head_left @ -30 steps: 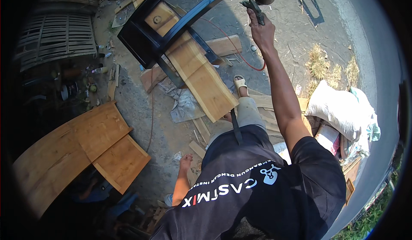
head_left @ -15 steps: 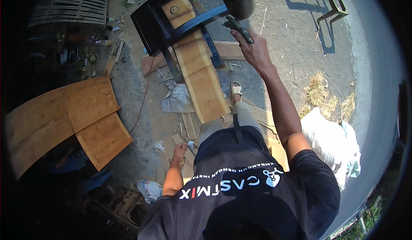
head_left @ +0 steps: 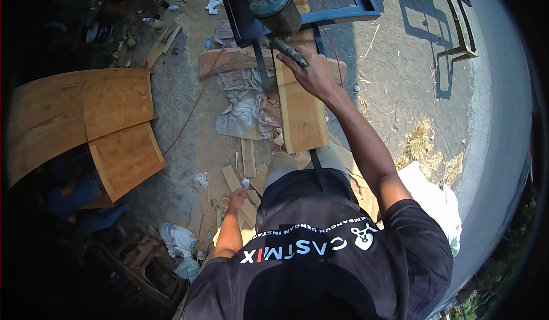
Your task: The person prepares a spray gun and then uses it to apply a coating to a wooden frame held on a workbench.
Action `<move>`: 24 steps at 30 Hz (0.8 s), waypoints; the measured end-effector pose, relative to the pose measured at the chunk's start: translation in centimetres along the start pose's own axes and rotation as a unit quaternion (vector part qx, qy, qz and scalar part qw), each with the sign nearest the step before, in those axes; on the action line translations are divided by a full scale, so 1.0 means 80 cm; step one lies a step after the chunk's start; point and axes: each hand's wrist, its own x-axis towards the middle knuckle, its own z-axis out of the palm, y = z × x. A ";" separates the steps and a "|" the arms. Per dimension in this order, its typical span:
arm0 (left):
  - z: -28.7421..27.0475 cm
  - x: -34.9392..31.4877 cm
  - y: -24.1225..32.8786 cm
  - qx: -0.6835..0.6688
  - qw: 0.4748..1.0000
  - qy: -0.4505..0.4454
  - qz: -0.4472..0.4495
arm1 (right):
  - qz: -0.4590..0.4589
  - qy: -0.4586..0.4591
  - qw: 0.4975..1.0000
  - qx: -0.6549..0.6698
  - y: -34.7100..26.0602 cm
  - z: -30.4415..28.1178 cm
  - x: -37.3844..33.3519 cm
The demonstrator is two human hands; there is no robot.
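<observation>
My right hand (head_left: 316, 75) is wrapped round the handle of a spray gun (head_left: 287, 51). A round, stained paint cup (head_left: 275, 10) sits on top of the gun and hides part of what lies behind it. Beyond is a glossy black furniture frame (head_left: 342, 16) with legs, and the gun hovers close to its near side. Beneath runs a long plank (head_left: 303, 114) with pale edges, reaching back toward my legs. My left hand (head_left: 237, 199) hangs low at my left side, fingers curled; whether anything is in them is hidden.
Large brown wooden panels (head_left: 117, 100) stand on the left. Crumpled sheeting (head_left: 243, 102) and wood offcuts (head_left: 249, 157) litter the ground by my feet. A thin hose (head_left: 197, 102) crosses the floor. Another dark frame (head_left: 457, 22) stands far right, near white sacks (head_left: 432, 197).
The spray gun in my right hand has swung left across the black frame. My view has turned, so frame and plank appear further right. My left hand stays low.
</observation>
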 end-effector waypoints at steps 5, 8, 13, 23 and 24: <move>-0.033 0.000 -0.030 -0.004 1.000 0.005 -0.018 | 0.004 -0.053 0.998 0.021 -0.043 0.038 0.005; -0.040 0.004 -0.042 -0.014 1.000 0.005 -0.002 | 0.006 -0.049 0.998 0.044 -0.037 0.052 0.006; -0.039 0.013 -0.070 -0.058 0.998 0.015 -0.003 | 0.026 -0.062 0.995 0.075 -0.043 0.046 0.022; 0.007 0.004 -0.076 -0.106 0.994 0.029 -0.002 | -0.045 -0.009 0.999 -0.024 -0.048 0.073 0.174; 0.011 0.000 -0.078 -0.116 0.993 0.032 -0.005 | -0.051 -0.001 0.998 -0.034 -0.047 0.075 0.193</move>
